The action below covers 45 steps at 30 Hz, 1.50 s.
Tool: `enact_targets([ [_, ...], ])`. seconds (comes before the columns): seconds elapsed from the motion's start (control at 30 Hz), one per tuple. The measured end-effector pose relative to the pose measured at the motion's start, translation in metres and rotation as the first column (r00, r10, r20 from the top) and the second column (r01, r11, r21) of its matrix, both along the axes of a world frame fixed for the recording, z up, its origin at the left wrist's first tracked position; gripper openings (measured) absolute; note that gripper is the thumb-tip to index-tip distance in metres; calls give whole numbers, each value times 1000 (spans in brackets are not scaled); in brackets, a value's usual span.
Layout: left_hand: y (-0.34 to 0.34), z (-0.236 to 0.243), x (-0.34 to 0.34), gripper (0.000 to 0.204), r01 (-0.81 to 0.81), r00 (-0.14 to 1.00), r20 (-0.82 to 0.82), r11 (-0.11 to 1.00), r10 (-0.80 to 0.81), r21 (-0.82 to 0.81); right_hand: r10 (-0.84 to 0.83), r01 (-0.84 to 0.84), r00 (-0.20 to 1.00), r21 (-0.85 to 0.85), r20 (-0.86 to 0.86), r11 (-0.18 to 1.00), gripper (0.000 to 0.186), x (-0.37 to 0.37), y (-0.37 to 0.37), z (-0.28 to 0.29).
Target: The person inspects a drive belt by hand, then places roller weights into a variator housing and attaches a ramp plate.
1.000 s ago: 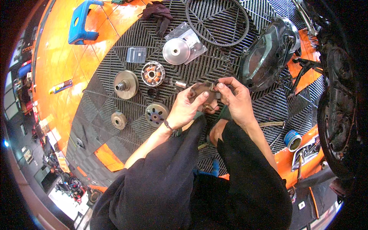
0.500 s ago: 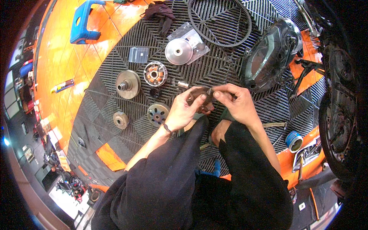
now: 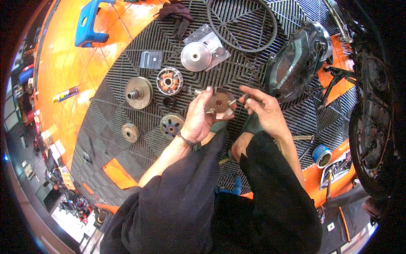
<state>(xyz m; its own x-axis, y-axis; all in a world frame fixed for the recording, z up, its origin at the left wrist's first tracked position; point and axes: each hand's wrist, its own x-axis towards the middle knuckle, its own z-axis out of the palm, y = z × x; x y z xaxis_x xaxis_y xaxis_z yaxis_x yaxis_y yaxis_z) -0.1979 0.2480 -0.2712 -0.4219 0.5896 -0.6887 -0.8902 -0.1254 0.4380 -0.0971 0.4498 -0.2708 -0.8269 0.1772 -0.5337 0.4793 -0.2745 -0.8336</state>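
Observation:
My left hand [image 3: 198, 120] is closed around the edge of a brownish metal clutch plate [image 3: 220, 105]. The plate has a hole in its middle and short pins standing up from its face. Just right of it, my right hand [image 3: 267, 115] pinches a small dark piece [image 3: 247, 98], apart from the plate; its exact kind is too small to tell. On the ribbed mat beyond my left hand lie a variator with orange-brown rollers [image 3: 169, 81], a pulley with a shaft [image 3: 139, 93], a slotted round plate [image 3: 171, 126] and a small round hub [image 3: 130, 133].
A smooth pulley disc [image 3: 196, 56] rests on a plastic bag, near a drive belt [image 3: 243, 47] and a dark cloth [image 3: 174, 13]. A black engine cover [image 3: 296, 63] lies to the right, beside a wheel assembly [image 3: 374, 122]. A blue stool [image 3: 91, 25] stands far left.
My right hand has drawn back from the clutch plate with a small dark piece between its fingers. My left hand has tilted the plate so its flat face shows.

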Motion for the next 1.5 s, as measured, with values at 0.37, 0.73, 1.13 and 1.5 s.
enact_targets([
  [0.37,4,1,1,36,-129,990,-66,992,127,-14,-36,36,999,-70,-2,997,31,1,-5,-4],
  [0.73,6,9,1,51,-171,976,139,985,165,33,-38,45,995,79,-89,996,19,-3,-20,3],
  [1.13,10,11,-5,60,-319,933,250,916,258,245,-252,247,966,-83,-53,965,17,-5,-15,7],
  [1.5,8,0,-6,61,-429,902,246,796,355,426,-124,120,992,-84,-39,989,25,0,-24,-4],
])
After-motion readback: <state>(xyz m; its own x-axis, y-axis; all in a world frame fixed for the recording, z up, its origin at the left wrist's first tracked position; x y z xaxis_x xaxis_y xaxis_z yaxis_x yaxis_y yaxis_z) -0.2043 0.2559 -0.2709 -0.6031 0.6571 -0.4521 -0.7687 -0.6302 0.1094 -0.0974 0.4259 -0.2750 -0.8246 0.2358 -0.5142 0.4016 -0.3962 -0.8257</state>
